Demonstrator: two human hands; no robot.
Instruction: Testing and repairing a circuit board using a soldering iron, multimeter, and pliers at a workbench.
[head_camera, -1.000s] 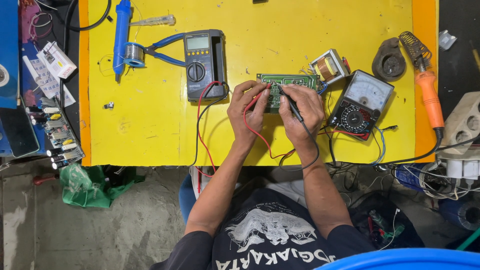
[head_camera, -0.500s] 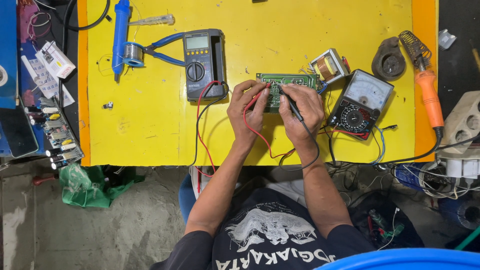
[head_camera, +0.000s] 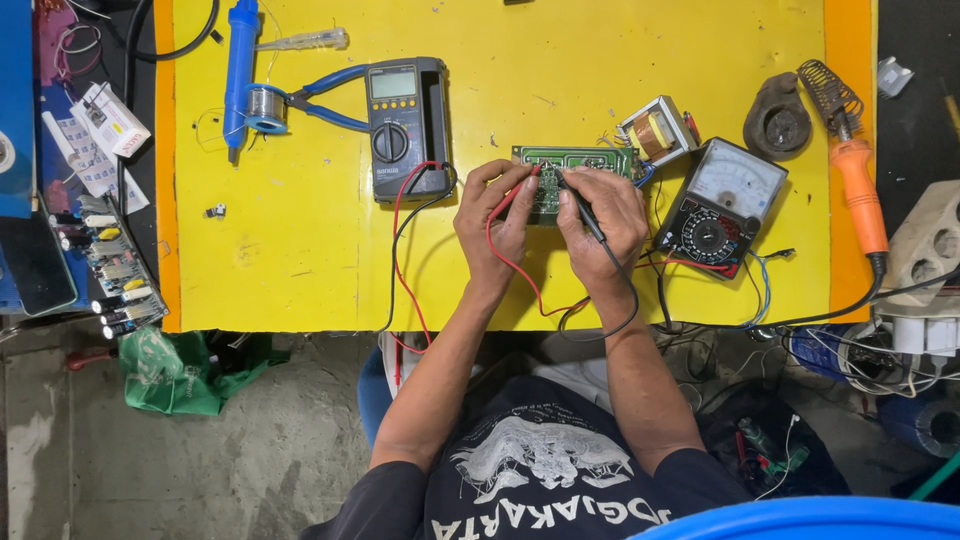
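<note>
- Person is sitting at the yellow table, and both hands are working over the green circuit board just right of centre in the frame.
- The left hand is closed on the red probe, pinching it and pressing the tip down onto the board.
- The right hand is closed on the black probe, holding it like a pen with the tip touching the board right next to the red one.
- The red lead is trailing left, looping up to the dark digital multimeter sitting upper left of the hands.
- Compared with half a second and a second back, basically nothing is moving: same hands, same grip, probes parked on the same spot, board not shifting. Looks like a steady reading is being held rather than hunting around for a new point.
- Just right of the board a small transformer is sitting, and below it an analog meter with a white dial, near the right hand but not being touched.
- Far right, an orange-handled soldering iron is lying along the table edge.
- Upper left, blue-handled pliers and a blue desoldering pump are lying well apart from the hands.
</note>
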